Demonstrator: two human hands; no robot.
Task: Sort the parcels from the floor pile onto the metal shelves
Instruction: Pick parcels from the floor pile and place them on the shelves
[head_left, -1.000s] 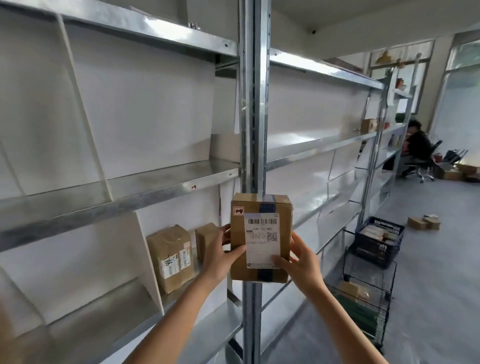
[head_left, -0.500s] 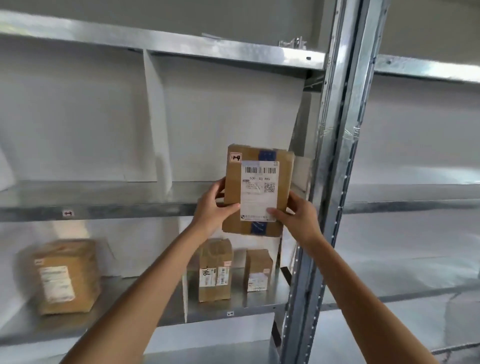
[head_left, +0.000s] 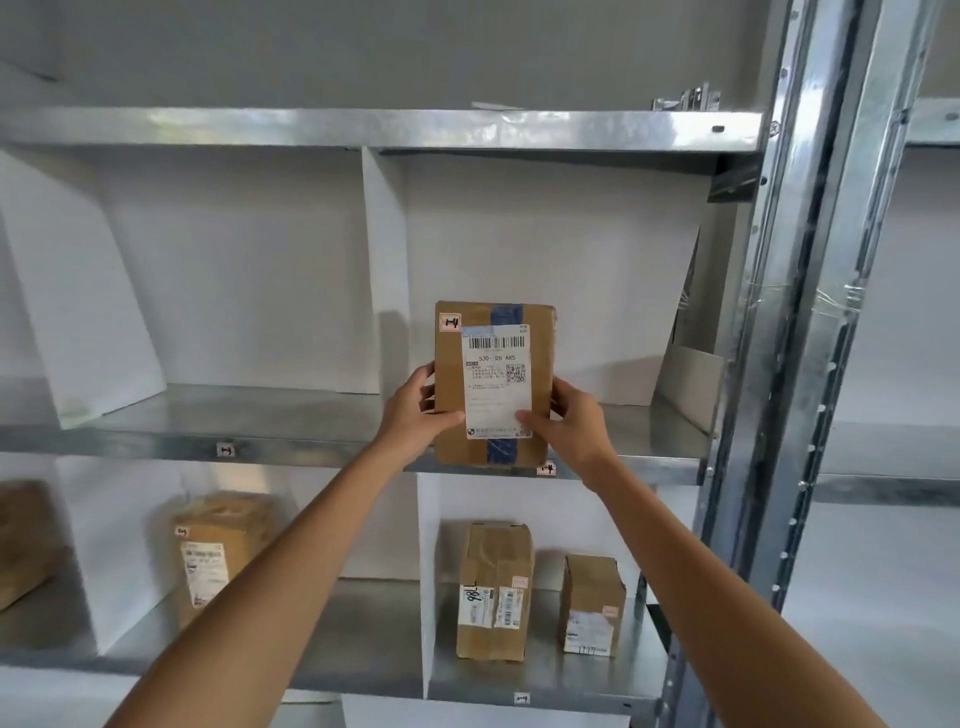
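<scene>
Parcel (head_left: 493, 382): brown cardboard box, upright, blue tape along its middle, white shipping label facing the camera with barcode, QR code and the print "530- D5 A85"; a small tag on its upper left corner. Position: at the front edge of the middle metal shelf (head_left: 291, 415), in the right-hand bay, its lower edge level with the shelf lip; whether it rests on the shelf cannot be told.

Left hand (head_left: 415, 413): fingers curled round the parcel's left side, thumb on the front.

Right hand (head_left: 574, 426): fingers wrapped behind the right side, thumb pressed on the label's lower corner.

White divider (head_left: 384, 270): just left of the parcel.

Lower shelf (head_left: 540, 680): two cardboard boxes below the parcel, a taller one (head_left: 494, 592) and a smaller one (head_left: 593, 605); another box (head_left: 218, 551) in the bay to the left.

Steel upright (head_left: 810, 312): right of the bay.
</scene>
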